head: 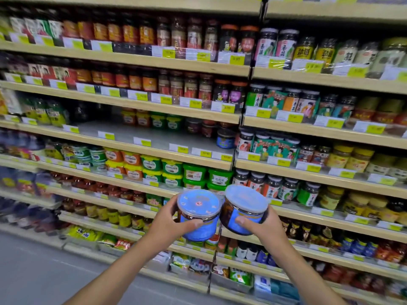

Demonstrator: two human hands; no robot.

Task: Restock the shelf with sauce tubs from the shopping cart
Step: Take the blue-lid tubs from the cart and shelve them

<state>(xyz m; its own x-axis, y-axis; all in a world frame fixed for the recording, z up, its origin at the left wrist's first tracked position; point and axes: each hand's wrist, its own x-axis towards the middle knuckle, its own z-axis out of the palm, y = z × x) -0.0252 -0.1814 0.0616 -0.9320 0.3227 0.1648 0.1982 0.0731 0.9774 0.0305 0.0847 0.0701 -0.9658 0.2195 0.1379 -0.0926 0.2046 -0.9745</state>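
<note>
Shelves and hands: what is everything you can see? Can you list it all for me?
left tub: one, blue label, clear lid, held before the shelves
right tub: one, blue label, clear lid, beside the left tub
shelf tub: one, blue, right end of the middle shelf
middle shelf: one, grey board
green tubs: many, green, stacked one row lower
orange tubs: several, orange, left of the green tubs
dark jars: many, red-orange labels, top rows
price tags: many, white-yellow, shelf edges
floor: grey, bottom left
left hand: grips left tub
right hand: grips right tub
</note>
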